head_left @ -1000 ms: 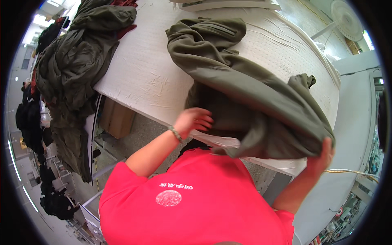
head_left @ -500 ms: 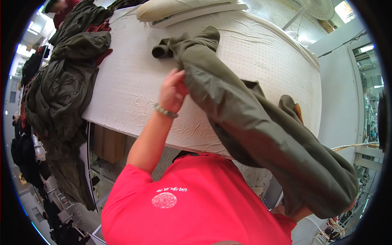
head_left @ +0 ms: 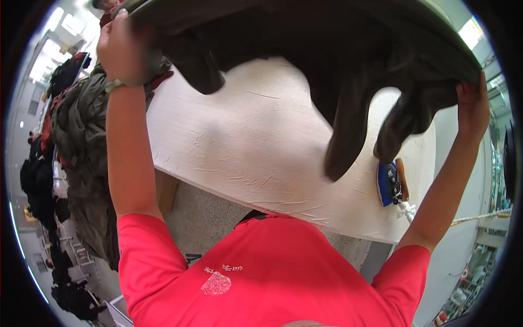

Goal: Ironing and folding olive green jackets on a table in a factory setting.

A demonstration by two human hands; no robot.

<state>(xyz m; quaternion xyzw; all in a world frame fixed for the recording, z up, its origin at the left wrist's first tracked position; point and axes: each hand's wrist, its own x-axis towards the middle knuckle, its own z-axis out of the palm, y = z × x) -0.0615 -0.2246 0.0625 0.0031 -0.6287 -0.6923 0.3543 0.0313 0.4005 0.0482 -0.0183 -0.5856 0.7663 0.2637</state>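
Observation:
A dark olive garment (head_left: pixel 261 32) is held up high and stretched wide between my two raised hands. Tube-like parts, one of them a long sleeve-shaped piece (head_left: pixel 348 131), dangle from it above the table; its exact kind is hard to make out. At the upper left, my left hand (head_left: pixel 122 52) is closed on one end, partly smeared by motion. My right hand (head_left: pixel 473 106) grips the opposite end at the upper right. Below that side, an iron (head_left: pixel 390 182) with a blue body and brown handle rests on the white padded ironing table (head_left: pixel 239 152).
A heap of olive garments (head_left: pixel 81 125) hangs over the table's left end, with bits of dark red cloth among it. A pale cord (head_left: pixel 407 210) is tied at the iron. Part of another person (head_left: pixel 108 5) shows at the far upper left.
The garment, earlier lying slantwise across the table, has been lifted and spread out. My left hand rose leftward; my right hand came up into sight. The iron is now uncovered.

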